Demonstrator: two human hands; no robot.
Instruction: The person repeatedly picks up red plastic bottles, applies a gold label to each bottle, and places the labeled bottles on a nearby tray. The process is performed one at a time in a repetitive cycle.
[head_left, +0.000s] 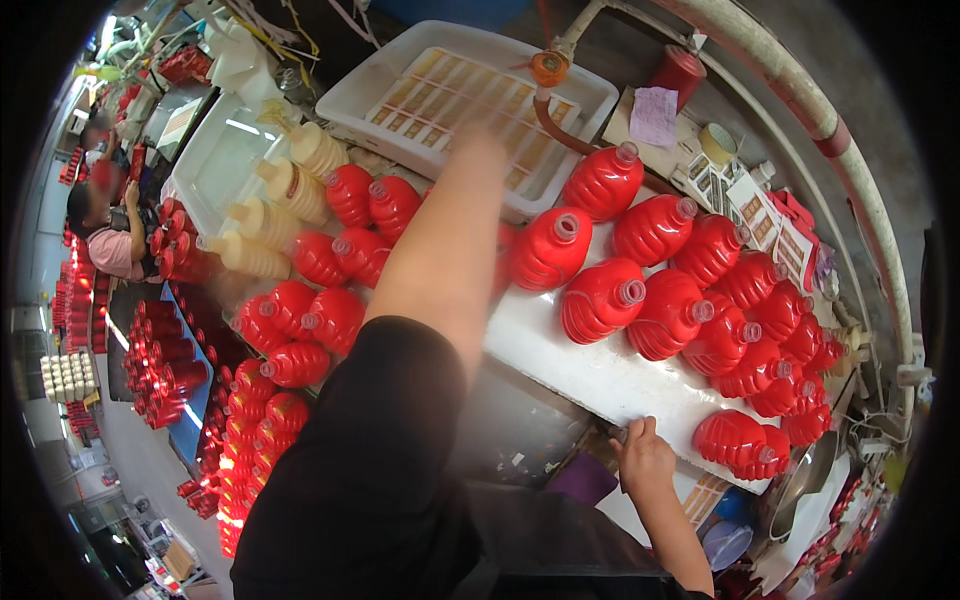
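My left arm reaches out across the bench, and my left hand (478, 155) is smeared by motion over a white plastic tray (345, 105). In that tray lies a sheet of gold-and-white labels (430, 95). Whether the fingers hold anything cannot be made out. My right hand (645, 460) is closed at the near edge of the white bench top (560, 365), with a small dark thing (619, 434) at its fingertips. Red plastic bottles with clear necks stand close by, such as one red bottle (550, 250) in front of the tray.
Several red bottles (725, 335) crowd the bench's right side. Left of my arm are more red bottles (335, 318) and cream-coloured bottles (290, 190). An orange valve (549, 68) with a hose overhangs the tray. A curved pipe (800, 90) arches at right. Another person (115, 245) sits far left.
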